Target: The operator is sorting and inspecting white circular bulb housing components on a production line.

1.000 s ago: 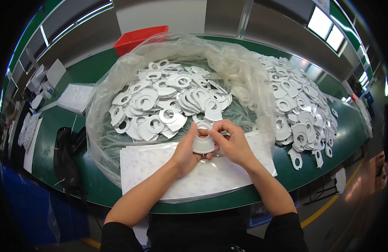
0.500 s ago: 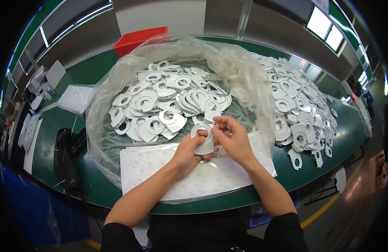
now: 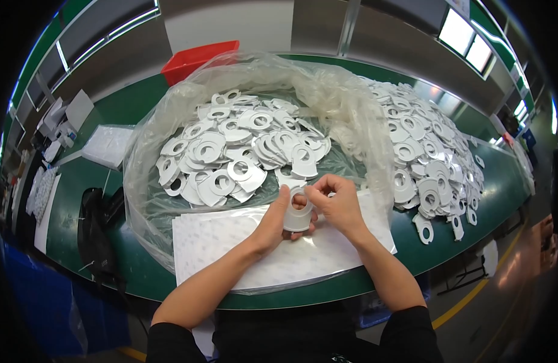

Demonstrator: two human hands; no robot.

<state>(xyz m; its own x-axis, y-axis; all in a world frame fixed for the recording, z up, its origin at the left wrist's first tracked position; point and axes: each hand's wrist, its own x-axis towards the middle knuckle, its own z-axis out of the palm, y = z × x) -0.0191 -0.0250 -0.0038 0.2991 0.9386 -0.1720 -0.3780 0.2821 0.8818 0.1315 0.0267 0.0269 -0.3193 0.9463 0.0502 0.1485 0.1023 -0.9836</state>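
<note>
Above a stack of white sheets, my left hand holds a white plastic ring plate, a flat part with a round hole and a wider tab end. Its thumb lies along the plate's left edge and the fingers curl behind, showing through the hole. My right hand is pinched at the plate's upper right edge; whatever is between its fingertips is too small to make out. Just beyond, a heap of similar white plates lies in a clear plastic bag, its mouth spread wide.
A second large pile of white plates covers the right of the green table. A red bin stands at the back. On the left lie a black bag-like item and a flat plastic-wrapped packet.
The held plate has shifted slightly right and nearer, now more upright. My left thumb has moved from the hole to the plate's left edge. My right hand stays pinched beside it.
</note>
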